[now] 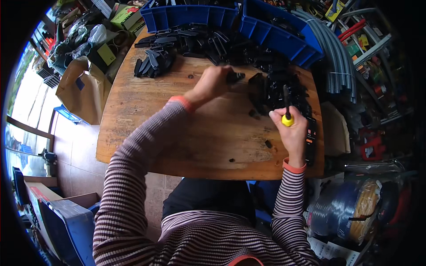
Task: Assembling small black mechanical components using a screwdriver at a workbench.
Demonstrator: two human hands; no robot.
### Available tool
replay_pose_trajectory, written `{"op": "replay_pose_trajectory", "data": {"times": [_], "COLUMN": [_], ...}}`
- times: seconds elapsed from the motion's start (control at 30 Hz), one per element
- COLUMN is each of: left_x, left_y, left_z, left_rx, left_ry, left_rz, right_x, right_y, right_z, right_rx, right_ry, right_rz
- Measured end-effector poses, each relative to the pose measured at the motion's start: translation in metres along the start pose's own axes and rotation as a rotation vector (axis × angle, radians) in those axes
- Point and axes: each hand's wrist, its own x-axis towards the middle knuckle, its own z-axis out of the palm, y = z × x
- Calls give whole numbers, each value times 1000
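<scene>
My left hand (212, 82) is over the middle of the wooden table (186, 133), fingers closed round a small black plastic part (235, 78) that is blurred and partly hidden. Toward the right side, my right hand (293, 133) grips a screwdriver with a yellow handle (287, 120); its dark shaft (286, 95) points away from me. Just beyond the right hand lies a heap of shiny black parts (284, 84). Slim black pieces (153, 63) lie in a pile at the table's far left, with more black parts (213, 42) spread along the far edge.
Two blue plastic bins (188, 18) (279, 37) stand at the far edge. A phone with a lit screen (310, 139) lies by my right wrist. Small black bits (268, 143) dot the near right of the table. Grey tubing (339, 66) hangs right; a brown paper bag (82, 93) stands left.
</scene>
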Motion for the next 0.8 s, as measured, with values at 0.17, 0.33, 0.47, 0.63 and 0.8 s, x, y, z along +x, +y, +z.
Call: {"op": "replay_pose_trajectory", "data": {"times": [0.17, 0.33, 0.47, 0.63, 0.8], "left_x": [-87, -109, -118, -117, -123], "left_y": [58, 80, 79, 61, 65], "left_z": [-31, -40, -54, -39, -28], "left_rx": [-392, -406, -385, -194, -83], "left_ry": [-158, -367, -262, -206, -252], "left_rz": [-179, -370, -52, 594, 607], "right_x": [10, 12, 2, -3, -8], "right_y": [-7, -22, -23, -27, -27], "right_z": [14, 40, 44, 48, 52], "right_rx": [104, -64, -94, -82, -257], "right_ry": [-4, -168, -173, -204, -233], "right_rz": [11, -172, -150, -192, -276]}}
